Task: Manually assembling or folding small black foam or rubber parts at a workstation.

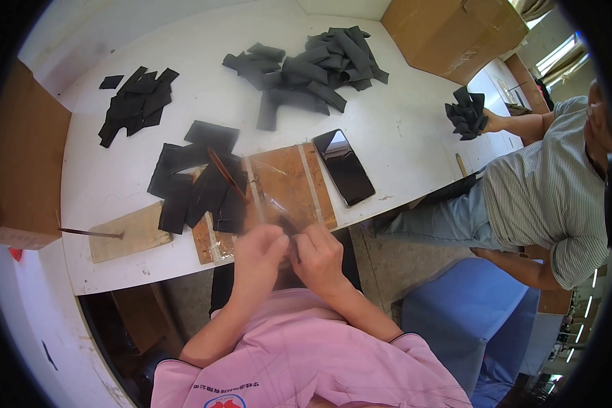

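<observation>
My left hand (260, 250), slightly blurred, is closed in a pinch just off the table's front edge. What its fingers hold is hidden. Close beside it, my right hand (317, 253) pinches a small dark piece (293, 250), mostly covered by the fingers. Beyond both hands lies a brown board (285, 178) crossed by strips of clear tape. Flat black pieces (204, 180) overlap its left part, with a slim reddish-brown tool (226, 173) across them. A black phone (345, 168) rests right of the board.
On the white table (183, 41) are a small black pile (139, 102) and a larger heap of black tubes (323, 64). Cardboard boxes (24, 149) stand left and back right. A pointed rod (92, 233) lies over a tan board (130, 234). A co-worker's hand (493, 122) holds black pieces.
</observation>
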Demonstrator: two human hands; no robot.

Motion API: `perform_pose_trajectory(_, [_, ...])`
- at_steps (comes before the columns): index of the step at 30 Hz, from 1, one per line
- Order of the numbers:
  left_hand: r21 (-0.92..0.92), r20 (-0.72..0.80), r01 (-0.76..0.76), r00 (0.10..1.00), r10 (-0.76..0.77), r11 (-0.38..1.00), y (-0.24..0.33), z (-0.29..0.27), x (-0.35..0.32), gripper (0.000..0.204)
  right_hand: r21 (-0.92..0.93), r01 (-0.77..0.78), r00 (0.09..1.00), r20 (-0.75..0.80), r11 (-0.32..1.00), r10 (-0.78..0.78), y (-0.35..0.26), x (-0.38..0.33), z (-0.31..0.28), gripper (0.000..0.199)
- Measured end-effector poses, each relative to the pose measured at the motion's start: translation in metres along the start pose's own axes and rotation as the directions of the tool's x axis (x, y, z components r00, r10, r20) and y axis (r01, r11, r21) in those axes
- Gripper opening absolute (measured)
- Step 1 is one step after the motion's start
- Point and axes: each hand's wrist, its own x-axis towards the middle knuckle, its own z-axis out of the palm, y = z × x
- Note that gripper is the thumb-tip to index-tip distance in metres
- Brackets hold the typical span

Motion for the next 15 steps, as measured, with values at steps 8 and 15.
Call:
perform_pose_trajectory(8, [-0.062, 0.040, -0.007, 0.999, 0.009, 0.998, 0.0009, 0.0002, 0.0007, 0.007, 0.076, -0.043, 0.998, 0.038, 0.996, 0.041, -0.0042, 0.0024, -0.0039, 0.021])
perform_pose_trajectory(15, [-0.052, 0.034, -0.014, 0.999, 0.016, 0.999, -0.0002, -0.0017, 0.0001, 0.007, 0.137, -0.109, 0.992, 0.074, 0.985, 0.100, -0.0074, 0.0017, -0.0058, 0.020])
